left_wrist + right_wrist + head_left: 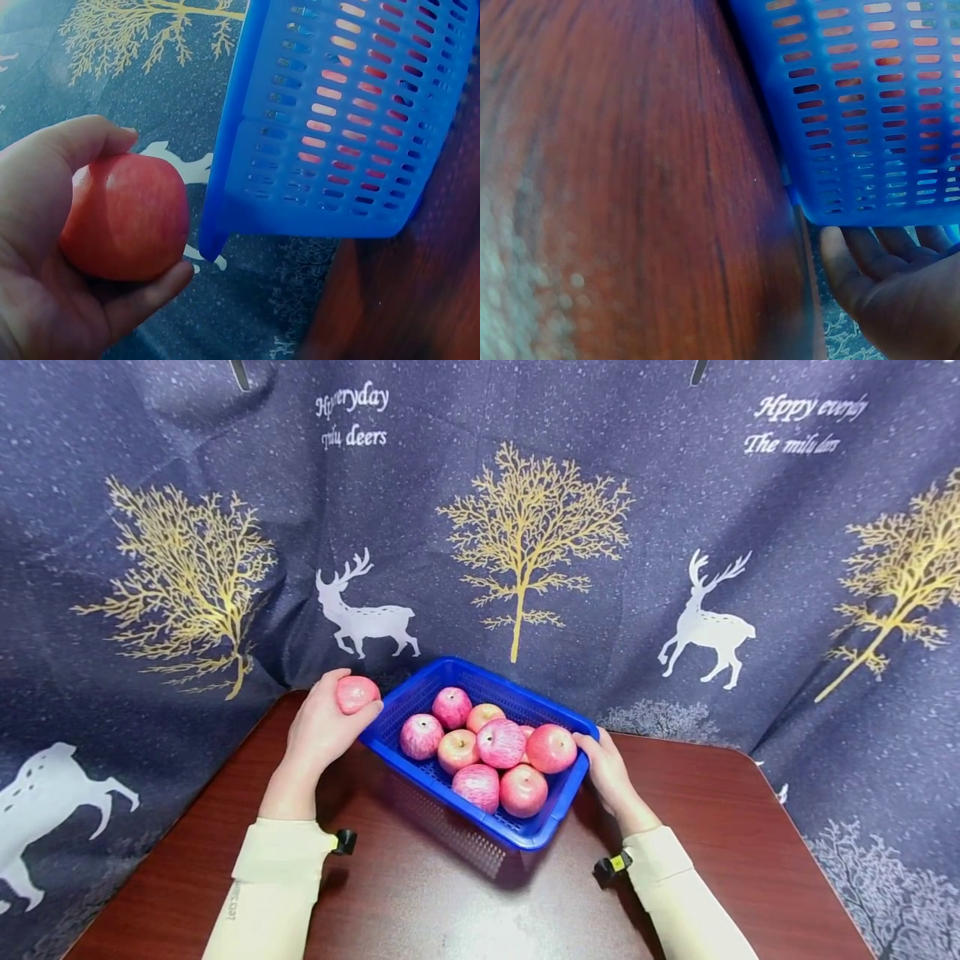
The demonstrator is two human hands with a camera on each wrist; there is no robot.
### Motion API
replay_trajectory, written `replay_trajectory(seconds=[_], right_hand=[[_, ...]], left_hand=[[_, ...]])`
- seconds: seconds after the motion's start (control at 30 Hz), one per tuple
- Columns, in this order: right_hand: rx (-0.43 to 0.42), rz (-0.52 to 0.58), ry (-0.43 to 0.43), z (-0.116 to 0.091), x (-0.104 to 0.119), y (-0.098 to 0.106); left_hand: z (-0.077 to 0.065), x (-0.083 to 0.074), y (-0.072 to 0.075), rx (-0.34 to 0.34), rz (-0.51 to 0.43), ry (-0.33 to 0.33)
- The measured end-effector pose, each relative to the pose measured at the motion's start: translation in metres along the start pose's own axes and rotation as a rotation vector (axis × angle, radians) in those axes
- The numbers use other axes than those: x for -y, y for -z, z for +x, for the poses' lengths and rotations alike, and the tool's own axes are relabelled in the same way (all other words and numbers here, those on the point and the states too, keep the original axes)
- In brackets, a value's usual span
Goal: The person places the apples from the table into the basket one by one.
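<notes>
A blue plastic basket (450, 793) with slotted walls is at the middle of the table, holding several red and yellowish apples (501, 743). To its left, my left hand (318, 718) grips one red apple (127, 217) between thumb and fingers, outside the basket and close to its left rim. In the left wrist view a narrow gap separates that apple from the basket rim (225, 172). On the opposite side my right hand (609, 772) holds the basket's right rim; in the right wrist view its fingers (870, 251) partly disappear behind that rim.
The basket is over a dark reddish-brown wooden table (697, 827) with rounded far corners. Behind it hangs a dark blue cloth (585, 410) printed with golden trees and white deer. Black straps with yellow marks circle both sleeves at the wrists.
</notes>
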State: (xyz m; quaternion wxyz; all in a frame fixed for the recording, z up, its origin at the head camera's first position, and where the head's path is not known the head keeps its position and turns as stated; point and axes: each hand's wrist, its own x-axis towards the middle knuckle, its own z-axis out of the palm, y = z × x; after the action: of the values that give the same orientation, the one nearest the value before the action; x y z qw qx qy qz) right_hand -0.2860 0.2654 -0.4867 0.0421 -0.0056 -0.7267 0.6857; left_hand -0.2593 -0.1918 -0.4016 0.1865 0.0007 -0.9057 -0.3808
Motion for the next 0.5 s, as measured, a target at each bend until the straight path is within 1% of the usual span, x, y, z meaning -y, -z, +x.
replay_trajectory(seconds=[0.2,0.5], right_hand=[[-0.021,-0.015,0.008,0.0,0.0,-0.001],[-0.003,-0.019,-0.006,0.001,-0.001,0.001]], left_hand=[[0.0,-0.005,-0.005,0.024,0.017,-0.016],[-0.002,-0.01,-0.012,0.074,0.035,-0.04]])
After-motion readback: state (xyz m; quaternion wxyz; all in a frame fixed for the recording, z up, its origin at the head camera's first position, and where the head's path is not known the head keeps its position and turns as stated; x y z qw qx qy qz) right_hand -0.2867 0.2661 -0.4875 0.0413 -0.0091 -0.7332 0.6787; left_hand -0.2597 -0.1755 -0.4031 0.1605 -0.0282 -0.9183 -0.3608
